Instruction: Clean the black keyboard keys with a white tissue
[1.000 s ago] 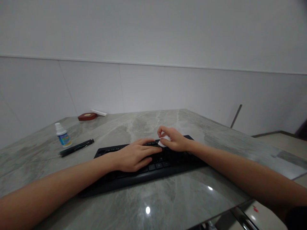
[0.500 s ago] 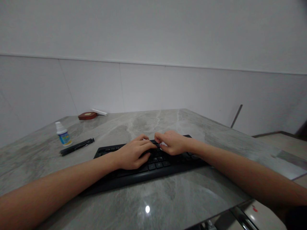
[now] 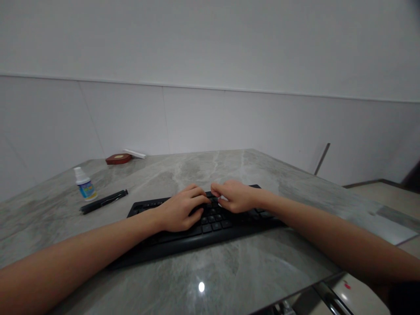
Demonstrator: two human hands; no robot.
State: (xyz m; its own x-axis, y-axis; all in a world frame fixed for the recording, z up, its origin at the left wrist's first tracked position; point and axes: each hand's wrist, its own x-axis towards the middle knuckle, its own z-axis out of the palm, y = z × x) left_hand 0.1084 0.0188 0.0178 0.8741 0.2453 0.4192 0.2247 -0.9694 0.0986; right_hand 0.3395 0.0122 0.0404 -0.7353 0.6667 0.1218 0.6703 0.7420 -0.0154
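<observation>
A black keyboard [image 3: 197,239] lies slightly slanted on the grey marbled table, partly covered by both hands. My left hand [image 3: 185,209] rests on its left and middle keys, palm down, fingers apart and holding nothing. Over the upper middle keys, my right hand [image 3: 234,197] is closed, with its fingers curled around a small white thing that shows only in part between thumb and fingers. The fingertips of the two hands are close together but apart.
On the left stand a white spray bottle [image 3: 85,186] with a blue label and, beside it, a black folded object [image 3: 104,201]. A red-brown case [image 3: 118,159] and a white flat piece [image 3: 134,154] lie at the table's [image 3: 229,280] back, by the wall.
The fingers of my left hand have drawn back slightly to the left, widening the small gap to my right hand. My right hand has hardly moved.
</observation>
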